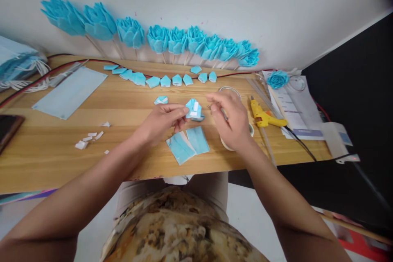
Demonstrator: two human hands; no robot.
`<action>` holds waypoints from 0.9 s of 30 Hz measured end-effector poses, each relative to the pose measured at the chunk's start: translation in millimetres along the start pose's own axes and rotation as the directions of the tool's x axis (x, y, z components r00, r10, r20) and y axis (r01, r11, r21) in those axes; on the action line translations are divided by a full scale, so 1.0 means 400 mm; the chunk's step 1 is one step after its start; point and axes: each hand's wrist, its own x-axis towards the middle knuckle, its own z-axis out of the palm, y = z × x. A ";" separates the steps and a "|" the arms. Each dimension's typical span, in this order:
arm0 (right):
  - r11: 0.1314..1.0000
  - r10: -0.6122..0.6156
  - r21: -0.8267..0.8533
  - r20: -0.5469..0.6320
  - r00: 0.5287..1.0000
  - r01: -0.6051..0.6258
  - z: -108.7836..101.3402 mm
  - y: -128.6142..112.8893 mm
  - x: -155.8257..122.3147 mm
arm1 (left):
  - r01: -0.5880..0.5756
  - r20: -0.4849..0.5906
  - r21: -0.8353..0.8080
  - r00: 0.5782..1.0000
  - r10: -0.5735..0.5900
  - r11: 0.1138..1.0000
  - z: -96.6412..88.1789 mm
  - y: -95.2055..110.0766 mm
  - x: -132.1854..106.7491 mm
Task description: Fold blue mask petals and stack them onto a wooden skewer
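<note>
the wooden surface (123, 168) is bounded behind by a wall (291, 20); open room is seen between the white scraps (89, 138) and the near edge (92, 185). wood grain is set against matte blue rectangles (198, 141) and a row of pentagons (165, 81). a blue fold (191, 105), bearing white strips (193, 114), is pinched in the left fingers (178, 113) above mid-surface. the right fingers (225, 101) are curled just beside it; whether anything is held cannot be told.

Folded pc (191, 106) blu/wht; glue gun (264, 118) ylw.
</note>
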 end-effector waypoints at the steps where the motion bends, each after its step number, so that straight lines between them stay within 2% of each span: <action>1: 0.989 0.112 0.097 0.005 0.994 -0.112 0.004 0.001 0.001 | -0.020 -0.008 0.040 1.000 0.020 0.999 0.000 0.000 0.000; 3: 0.907 0.277 0.302 0.096 0.956 -0.293 0.014 0.005 0.002 | -0.053 -0.027 0.124 0.998 0.057 0.991 0.002 0.002 -0.002; 4: 0.851 0.316 0.387 0.163 0.935 -0.355 0.020 0.007 0.002 | -0.066 -0.036 0.165 0.997 0.073 0.984 0.004 0.004 -0.004; 6: 0.758 0.333 0.494 0.266 0.905 -0.425 0.029 0.009 0.003 | -0.092 -0.046 0.244 0.993 0.107 0.965 0.007 0.011 -0.007; 8: 0.714 0.329 0.540 0.302 0.895 -0.445 0.036 0.006 0.004 | -0.122 -0.050 0.302 0.988 0.143 0.946 0.010 0.018 -0.010; 13: 0.729 0.345 0.511 0.302 0.889 -0.456 0.045 -0.008 0.010 | -0.182 -0.061 0.386 0.973 0.222 0.904 0.011 0.020 -0.010; 19: 0.749 0.359 0.486 0.275 0.892 -0.451 0.060 -0.011 0.016 | -0.178 -0.065 0.408 0.973 0.223 0.896 0.006 0.013 -0.007; 27: 0.755 0.357 0.480 0.272 0.894 -0.447 0.075 -0.020 0.023 | -0.192 -0.117 0.342 0.963 0.244 0.920 0.009 0.009 -0.002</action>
